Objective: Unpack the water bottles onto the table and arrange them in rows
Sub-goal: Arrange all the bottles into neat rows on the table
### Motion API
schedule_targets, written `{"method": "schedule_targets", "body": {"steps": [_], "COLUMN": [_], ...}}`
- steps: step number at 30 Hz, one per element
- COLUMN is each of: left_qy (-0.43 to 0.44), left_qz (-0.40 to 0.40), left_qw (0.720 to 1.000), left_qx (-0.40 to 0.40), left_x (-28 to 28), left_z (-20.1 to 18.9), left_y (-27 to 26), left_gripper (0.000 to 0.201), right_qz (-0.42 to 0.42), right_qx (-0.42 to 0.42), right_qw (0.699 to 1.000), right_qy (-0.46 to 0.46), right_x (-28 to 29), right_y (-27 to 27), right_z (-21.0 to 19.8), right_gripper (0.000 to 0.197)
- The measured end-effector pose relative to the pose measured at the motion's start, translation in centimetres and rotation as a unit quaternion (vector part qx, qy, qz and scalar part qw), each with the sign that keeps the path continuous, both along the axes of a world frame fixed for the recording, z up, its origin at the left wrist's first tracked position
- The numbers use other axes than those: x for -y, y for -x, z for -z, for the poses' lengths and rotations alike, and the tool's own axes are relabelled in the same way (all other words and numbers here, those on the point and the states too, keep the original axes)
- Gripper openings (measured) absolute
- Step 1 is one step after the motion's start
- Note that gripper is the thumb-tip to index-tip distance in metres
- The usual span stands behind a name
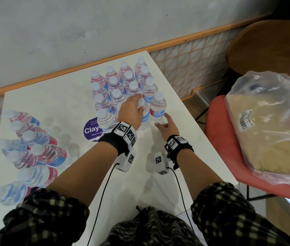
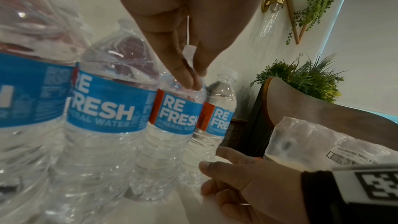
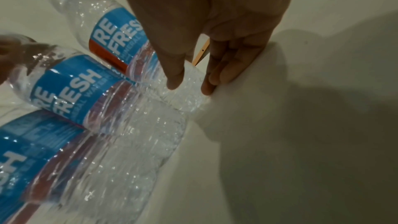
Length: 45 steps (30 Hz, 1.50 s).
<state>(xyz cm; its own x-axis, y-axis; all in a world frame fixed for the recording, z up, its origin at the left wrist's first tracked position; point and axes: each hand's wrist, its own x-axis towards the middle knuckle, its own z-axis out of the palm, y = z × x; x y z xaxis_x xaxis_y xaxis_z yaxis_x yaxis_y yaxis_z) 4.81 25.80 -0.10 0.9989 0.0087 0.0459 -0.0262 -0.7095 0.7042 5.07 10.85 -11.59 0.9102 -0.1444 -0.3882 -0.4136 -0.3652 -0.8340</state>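
Several "Refresh" water bottles (image 1: 122, 82) stand in rows at the back of the white table (image 1: 158, 174). My left hand (image 1: 131, 109) (image 2: 191, 74) pinches the cap of a front-row bottle (image 1: 146, 119) (image 2: 176, 117) (image 3: 64, 88) from above. The right-end bottle (image 1: 157, 109) (image 2: 217, 117) (image 3: 116, 37) stands beside it. My right hand (image 1: 167, 126) (image 2: 237, 176) (image 3: 191, 83) is low at that bottle's base, thumb and straight fingers touching either side of it. A second group of bottles (image 1: 34, 151) stands at the table's left front.
A purple round sticker (image 1: 91, 130) lies on the table left of the rows. A crumpled clear plastic wrap (image 1: 268, 121) sits on a red chair (image 1: 217, 139) to the right. The table's right edge runs close behind the end bottle.
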Motion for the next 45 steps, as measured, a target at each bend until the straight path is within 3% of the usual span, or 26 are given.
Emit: {"method": "schedule_targets", "body": {"steps": [8,31,36,38,41,43,45], "left_qy": [-0.103,-0.151,-0.12,-0.093,-0.069,-0.116,-0.169], "left_qz": [0.045,0.072,0.065,0.03,-0.083,-0.178,-0.267], "left_qw": [0.994,0.986,0.99,0.993,0.986,0.97,0.947], "left_qx": [-0.012,-0.003,0.019,0.064,0.13,0.121,0.055], "left_x": [-0.9,-1.2,-1.7,-3.0,-7.0,-10.4,-13.6], "left_z": [-2.2,-2.5,-3.4,-4.4,-5.0,-4.6,-4.2], "left_y": [-1.0,-1.2,-0.8,-0.5,0.5,1.8,3.2], "left_gripper": [0.039,0.043,0.043,0.037,0.03,0.034,0.04], "right_qz": [0.024,0.053,0.055,0.048,0.039,0.038,0.038], "right_qx": [0.01,0.027,0.026,0.027,0.026,0.025,0.019], "right_qw": [0.999,0.998,0.998,0.998,0.999,0.999,0.999], "right_qy": [-0.029,-0.032,-0.022,-0.018,-0.024,-0.028,-0.026], "right_x": [0.5,-0.3,-0.2,-0.3,-0.4,-0.2,-0.2], "right_y": [-0.1,-0.5,-0.5,-0.5,-0.3,-0.2,-0.1], "right_z": [0.8,0.3,0.3,0.3,0.2,0.1,0.3], "right_gripper": [0.051,0.052,0.053,0.056,0.061,0.064,0.061]}}
